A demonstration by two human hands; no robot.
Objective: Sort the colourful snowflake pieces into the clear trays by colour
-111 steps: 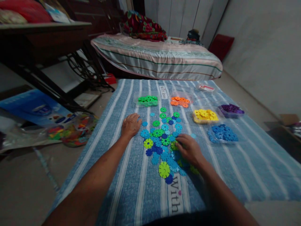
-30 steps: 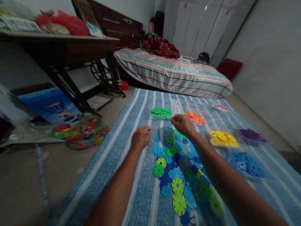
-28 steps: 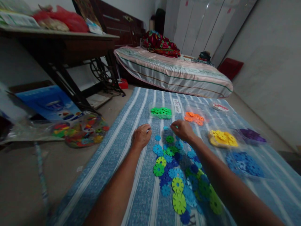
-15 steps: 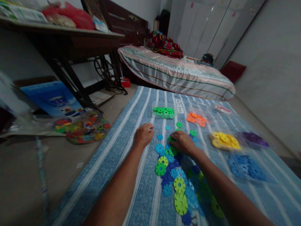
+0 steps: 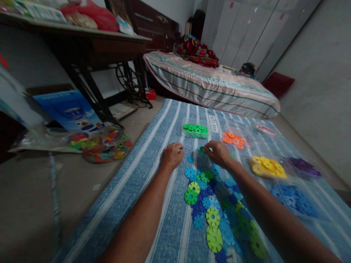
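Observation:
My right hand (image 5: 218, 153) is closed, its fingertips pinching a green notched plastic disc (image 5: 202, 149) above the striped cloth. To its left hovers my left hand (image 5: 172, 156), fingers curled together; a small pale bit shows at its fingertips, too small to name. Between and below the hands spread many loose notched discs: light blue (image 5: 190, 172), green (image 5: 191, 197), lime (image 5: 214, 239) and dark blue (image 5: 221, 255). Some overlap each other, and my right forearm hides part of them. A small blue disc (image 5: 190, 159) lies beside my left hand.
Clear tubs hold green discs (image 5: 195, 130), orange discs (image 5: 233, 140), yellow discs (image 5: 268, 167), purple discs (image 5: 304, 167) and blue discs (image 5: 294, 201). A "With love" strip (image 5: 213, 124) lies between two tubs. A bed (image 5: 214, 86) stands beyond, a sewing-machine table (image 5: 90, 40) at left.
My right hand has moved up and away from the disc pile, with the green disc now at its fingertips. The left hand stays nearly in place. The view has shifted slightly.

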